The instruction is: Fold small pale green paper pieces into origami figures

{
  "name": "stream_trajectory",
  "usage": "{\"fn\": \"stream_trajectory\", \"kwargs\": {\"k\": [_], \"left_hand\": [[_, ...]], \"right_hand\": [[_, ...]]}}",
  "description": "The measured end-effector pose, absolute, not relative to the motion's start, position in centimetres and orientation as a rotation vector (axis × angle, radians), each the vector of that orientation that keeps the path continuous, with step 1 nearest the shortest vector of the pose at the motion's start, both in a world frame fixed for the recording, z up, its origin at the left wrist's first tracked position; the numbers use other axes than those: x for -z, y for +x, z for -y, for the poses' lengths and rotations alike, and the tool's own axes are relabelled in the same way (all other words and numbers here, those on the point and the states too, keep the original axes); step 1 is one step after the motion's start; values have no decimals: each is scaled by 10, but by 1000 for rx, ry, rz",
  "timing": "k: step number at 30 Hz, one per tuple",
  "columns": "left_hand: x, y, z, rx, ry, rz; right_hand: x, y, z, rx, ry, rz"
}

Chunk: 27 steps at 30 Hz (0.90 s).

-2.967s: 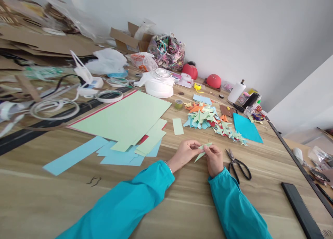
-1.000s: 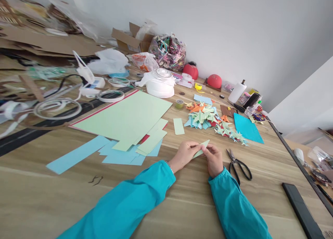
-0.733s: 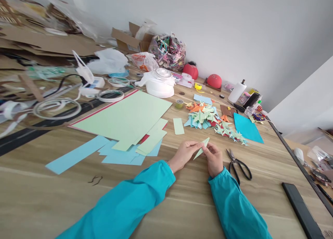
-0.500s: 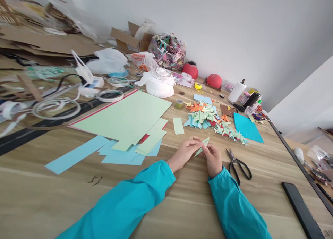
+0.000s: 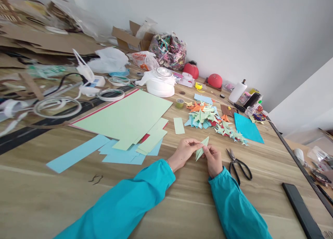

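Observation:
Both my hands meet low over the wooden table (image 5: 182, 204), pinching a small folded piece of light green paper (image 5: 201, 150) between them. My left hand (image 5: 185, 152) grips its left side with thumb and fingers closed. My right hand (image 5: 213, 159) holds the right edge, fingers curled. The paper stands nearly upright, its pointed tip up. Teal sleeves cover both my arms.
Black scissors (image 5: 239, 164) lie just right of my right hand. A heap of folded paper shapes (image 5: 208, 119) and a teal sheet (image 5: 247, 128) sit beyond. Large green sheets (image 5: 127, 116) and blue strips (image 5: 78, 157) lie left. A white container (image 5: 160, 83), tape rolls, cardboard and bags crowd the back.
The green paper piece has been turned between my fingers from a flatter slant to a more upright stand. My hands have stayed in the same spot.

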<state>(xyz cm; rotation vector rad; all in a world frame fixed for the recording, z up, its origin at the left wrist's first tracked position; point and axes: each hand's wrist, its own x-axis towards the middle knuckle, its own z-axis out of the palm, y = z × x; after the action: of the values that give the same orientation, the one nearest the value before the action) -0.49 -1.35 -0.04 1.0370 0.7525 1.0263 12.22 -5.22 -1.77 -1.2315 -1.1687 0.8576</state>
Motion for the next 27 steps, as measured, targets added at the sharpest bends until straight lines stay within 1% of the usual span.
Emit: {"fn": "stream_trajectory", "kwargs": {"k": [4, 9, 18, 24, 27], "left_hand": [[-3, -6, 15, -1014, 1053, -751], [-9, -7, 18, -988, 1125, -724], [-3, -7, 16, -1019, 1136, -804], [-5, -7, 16, -1002, 1037, -805], [-5, -7, 15, -987, 1035, -752]], "right_hand": [[17, 122, 53, -859, -1204, 1192], [15, 120, 55, -948, -1172, 1298], [9, 118, 57, -973, -1165, 1411], [12, 119, 56, -1045, -1168, 1351], [15, 122, 55, -1028, -1199, 1243]]}}
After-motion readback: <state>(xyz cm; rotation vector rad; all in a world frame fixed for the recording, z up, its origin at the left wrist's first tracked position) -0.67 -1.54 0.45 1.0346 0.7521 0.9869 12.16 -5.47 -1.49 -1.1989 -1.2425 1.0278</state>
